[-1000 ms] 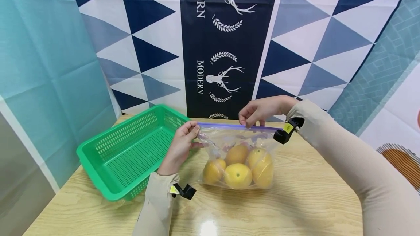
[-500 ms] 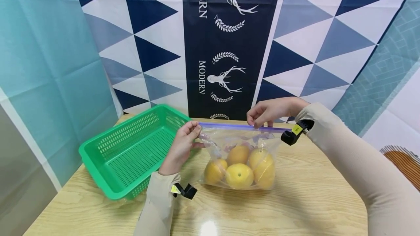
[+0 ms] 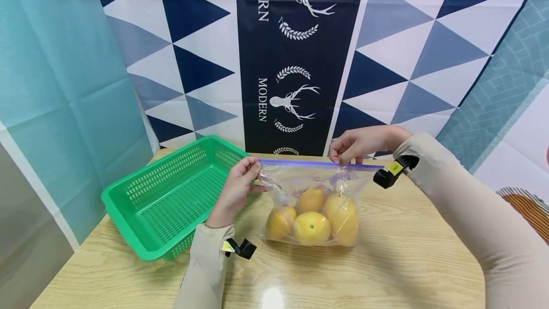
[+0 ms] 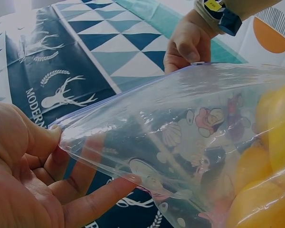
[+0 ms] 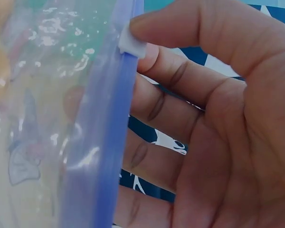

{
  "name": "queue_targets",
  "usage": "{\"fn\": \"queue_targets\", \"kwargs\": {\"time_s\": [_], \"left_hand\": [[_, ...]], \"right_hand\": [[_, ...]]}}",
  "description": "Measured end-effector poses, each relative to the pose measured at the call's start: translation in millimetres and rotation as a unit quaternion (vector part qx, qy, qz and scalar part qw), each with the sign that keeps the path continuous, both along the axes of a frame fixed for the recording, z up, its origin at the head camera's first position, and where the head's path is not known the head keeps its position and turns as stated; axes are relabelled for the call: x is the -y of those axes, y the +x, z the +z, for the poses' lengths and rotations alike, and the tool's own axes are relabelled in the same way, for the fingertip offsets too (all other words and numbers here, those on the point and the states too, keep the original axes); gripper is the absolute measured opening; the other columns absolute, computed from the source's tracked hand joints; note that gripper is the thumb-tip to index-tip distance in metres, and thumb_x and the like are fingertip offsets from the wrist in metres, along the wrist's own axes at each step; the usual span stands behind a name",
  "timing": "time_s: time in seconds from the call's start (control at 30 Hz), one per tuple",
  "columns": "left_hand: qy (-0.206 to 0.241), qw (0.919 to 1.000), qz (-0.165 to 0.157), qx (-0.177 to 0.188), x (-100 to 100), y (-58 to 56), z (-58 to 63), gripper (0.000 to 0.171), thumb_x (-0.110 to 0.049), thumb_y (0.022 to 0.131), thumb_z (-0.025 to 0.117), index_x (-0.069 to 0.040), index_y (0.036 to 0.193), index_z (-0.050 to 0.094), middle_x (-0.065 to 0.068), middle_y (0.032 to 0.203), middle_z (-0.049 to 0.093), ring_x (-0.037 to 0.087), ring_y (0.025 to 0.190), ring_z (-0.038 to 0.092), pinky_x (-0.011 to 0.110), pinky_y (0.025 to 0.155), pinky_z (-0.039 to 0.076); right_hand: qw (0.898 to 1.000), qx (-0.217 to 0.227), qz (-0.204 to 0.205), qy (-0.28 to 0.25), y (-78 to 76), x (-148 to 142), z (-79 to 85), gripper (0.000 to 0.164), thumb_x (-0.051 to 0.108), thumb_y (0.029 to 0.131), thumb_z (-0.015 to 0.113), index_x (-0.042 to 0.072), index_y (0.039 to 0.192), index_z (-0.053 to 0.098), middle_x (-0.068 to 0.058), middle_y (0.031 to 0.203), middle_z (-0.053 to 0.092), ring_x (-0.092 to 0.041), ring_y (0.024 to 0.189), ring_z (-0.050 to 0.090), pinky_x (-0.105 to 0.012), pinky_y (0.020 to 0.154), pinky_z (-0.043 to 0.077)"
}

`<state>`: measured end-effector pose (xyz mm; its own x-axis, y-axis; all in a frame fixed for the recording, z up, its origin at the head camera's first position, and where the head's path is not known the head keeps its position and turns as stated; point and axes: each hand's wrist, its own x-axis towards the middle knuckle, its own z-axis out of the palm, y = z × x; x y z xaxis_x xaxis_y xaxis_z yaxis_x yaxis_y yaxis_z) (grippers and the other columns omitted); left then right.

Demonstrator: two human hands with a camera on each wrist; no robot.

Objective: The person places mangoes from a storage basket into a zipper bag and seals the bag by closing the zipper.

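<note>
A clear slider bag (image 3: 296,178) with a purple zip edge stands on the table, holding several yellow-orange citrus fruits (image 3: 311,227). My left hand (image 3: 235,190) pinches the bag's upper left corner between thumb and forefinger; in the left wrist view its other fingers lie along the bag's side. Right of the middle of the zip, my right hand (image 3: 360,144) pinches a small white slider (image 5: 132,42) between thumb and forefinger. Its remaining fingers sit behind the purple strip in the right wrist view. Cartoon prints (image 4: 210,121) show on the bag.
A green perforated plastic basket (image 3: 110,200) stands at the left of the wooden table (image 3: 343,280), close by the left forearm. A patterned cloth (image 3: 206,27) hangs behind the table's far edge.
My right hand has moved to the right along the zip with the slider. My left hand keeps its pinch on the corner, and the fruit stays put.
</note>
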<state>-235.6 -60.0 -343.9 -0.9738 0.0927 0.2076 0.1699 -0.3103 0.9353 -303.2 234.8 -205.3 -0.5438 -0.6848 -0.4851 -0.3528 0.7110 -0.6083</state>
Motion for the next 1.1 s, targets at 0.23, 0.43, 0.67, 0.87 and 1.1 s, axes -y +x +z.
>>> {"fn": "queue_targets", "kwargs": {"time_s": [0.23, 0.43, 0.67, 0.87, 1.1], "left_hand": [[-0.006, 1.0, -0.003, -0.001, 1, -1.4, -0.3, 0.01, -0.001, 0.105, 0.044, 0.005, 0.105, 0.052, 0.003, 0.084, 0.049, 0.01, 0.073, 0.061, 0.028, 0.06, 0.059], [-0.002, 1.0, -0.002, -0.003, 2, -1.4, 0.2, 0.011, -0.001, 0.105, 0.043, 0.003, 0.104, 0.053, 0.003, 0.084, 0.049, 0.011, 0.072, 0.063, 0.028, 0.06, 0.059], [0.0, 1.0, 0.005, 0.0, 2, -2.2, -1.0, 0.011, 0.0, 0.105, 0.043, 0.003, 0.104, 0.054, 0.003, 0.083, 0.049, 0.01, 0.071, 0.061, 0.027, 0.058, 0.058], [-0.006, 1.0, 0.005, -0.001, 3, -2.2, -0.3, 0.011, 0.0, 0.105, 0.043, 0.005, 0.105, 0.053, 0.003, 0.083, 0.049, 0.01, 0.071, 0.062, 0.028, 0.059, 0.059], [-0.004, 1.0, 0.009, 0.002, 2, -2.3, -0.2, 0.011, 0.0, 0.105, 0.043, 0.004, 0.105, 0.053, 0.003, 0.083, 0.049, 0.01, 0.072, 0.06, 0.027, 0.058, 0.059]], "right_hand": [[1.0, 0.005, -0.007, 0.001, -0.5, -10, -1.4, 0.006, 0.006, 0.094, 0.055, 0.001, 0.096, 0.057, -0.004, 0.084, 0.056, -0.016, 0.082, 0.055, -0.028, 0.068, 0.052], [1.0, -0.011, -0.012, 0.01, 1.8, -17, -0.4, 0.004, 0.007, 0.094, 0.056, 0.003, 0.094, 0.058, -0.004, 0.082, 0.055, -0.016, 0.079, 0.054, -0.027, 0.063, 0.049], [1.0, -0.005, -0.021, 0.011, 1.2, -25, 1.5, 0.006, 0.005, 0.094, 0.055, 0.001, 0.096, 0.058, -0.006, 0.087, 0.058, -0.018, 0.086, 0.058, -0.031, 0.071, 0.056], [1.0, 0.005, -0.023, 0.005, 1.0, -33, 1.9, 0.006, 0.004, 0.095, 0.054, -0.001, 0.098, 0.058, -0.007, 0.087, 0.057, -0.018, 0.086, 0.057, -0.029, 0.071, 0.055], [1.0, -0.014, -0.022, 0.002, 1.6, -42, 1.3, 0.005, 0.004, 0.095, 0.056, 0.0, 0.096, 0.058, -0.005, 0.083, 0.053, -0.015, 0.076, 0.052, -0.028, 0.068, 0.049]]}}
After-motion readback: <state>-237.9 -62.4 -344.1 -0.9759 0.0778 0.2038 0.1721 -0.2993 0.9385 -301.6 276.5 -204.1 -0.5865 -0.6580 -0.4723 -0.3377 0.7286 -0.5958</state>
